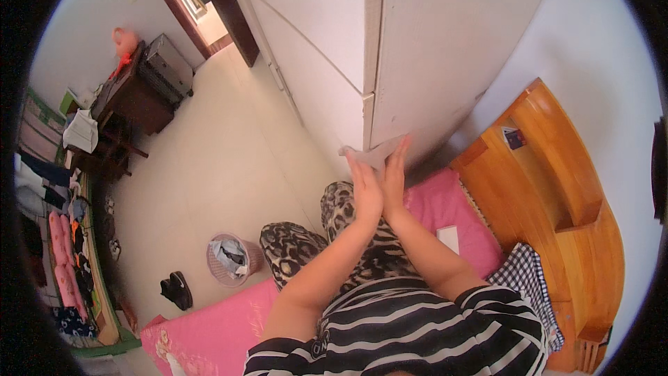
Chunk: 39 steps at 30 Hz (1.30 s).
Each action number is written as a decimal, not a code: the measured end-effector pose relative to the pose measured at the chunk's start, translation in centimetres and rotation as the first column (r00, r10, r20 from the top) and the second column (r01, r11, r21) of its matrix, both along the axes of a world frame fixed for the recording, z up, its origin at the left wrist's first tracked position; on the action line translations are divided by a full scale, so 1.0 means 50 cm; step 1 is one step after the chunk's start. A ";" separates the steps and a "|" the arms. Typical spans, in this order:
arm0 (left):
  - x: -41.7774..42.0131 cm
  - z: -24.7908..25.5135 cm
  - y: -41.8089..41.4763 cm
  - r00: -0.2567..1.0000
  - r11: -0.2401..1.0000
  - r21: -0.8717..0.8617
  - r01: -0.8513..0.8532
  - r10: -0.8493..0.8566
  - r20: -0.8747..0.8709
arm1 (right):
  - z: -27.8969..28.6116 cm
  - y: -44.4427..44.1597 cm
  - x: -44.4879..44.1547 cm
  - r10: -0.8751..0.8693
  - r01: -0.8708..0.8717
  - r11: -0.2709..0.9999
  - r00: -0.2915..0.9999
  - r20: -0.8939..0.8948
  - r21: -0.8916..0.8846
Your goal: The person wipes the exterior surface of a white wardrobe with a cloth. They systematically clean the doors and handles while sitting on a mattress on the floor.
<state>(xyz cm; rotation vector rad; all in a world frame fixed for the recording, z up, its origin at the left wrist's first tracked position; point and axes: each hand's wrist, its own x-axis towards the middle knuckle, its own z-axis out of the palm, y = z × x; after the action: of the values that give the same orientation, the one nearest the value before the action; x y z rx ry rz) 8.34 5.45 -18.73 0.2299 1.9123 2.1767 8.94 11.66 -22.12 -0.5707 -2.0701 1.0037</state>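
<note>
My left hand [367,193] and my right hand [394,180] are raised before me, wrists close together and fingers stretched forward. Between them they hold a thin, pale grey cloth or tissue [373,157], spread from one hand's fingertips to the other's. It lies in front of the lower corner of a white wardrobe [334,62]; whether it touches the surface I cannot tell. My palms are mostly hidden. Below the hands are my knees in leopard-print trousers [342,209].
A pink bed sheet [229,324] lies under me, with a small white box [448,238] at right. The wooden headboard [522,193] curves beyond. On the floor are a waste basket [253,258] and a black shoe [177,291]. A desk [138,107] and suitcase [169,68] stand far left.
</note>
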 end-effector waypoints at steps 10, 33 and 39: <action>0.015 0.254 -0.019 0.861 0.994 0.094 -0.046 0.088 -0.501 | 0.296 0.031 -0.047 0.167 -0.449 0.845 0.738 -0.654 -0.290; -0.027 0.084 -0.031 0.950 0.993 -0.013 0.116 -0.115 -0.291 | 0.123 0.060 -0.009 0.129 -0.022 0.948 0.937 -0.323 0.316; -0.035 0.074 -0.045 0.898 0.987 -0.119 0.108 -0.148 -0.414 | 0.092 0.050 0.003 0.122 -0.039 0.958 0.953 -0.277 0.285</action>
<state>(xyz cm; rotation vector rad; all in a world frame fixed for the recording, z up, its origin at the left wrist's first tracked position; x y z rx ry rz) 6.59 3.19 -15.05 0.8487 2.1343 2.0671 9.09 14.14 -17.52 -0.1802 -1.9328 0.7712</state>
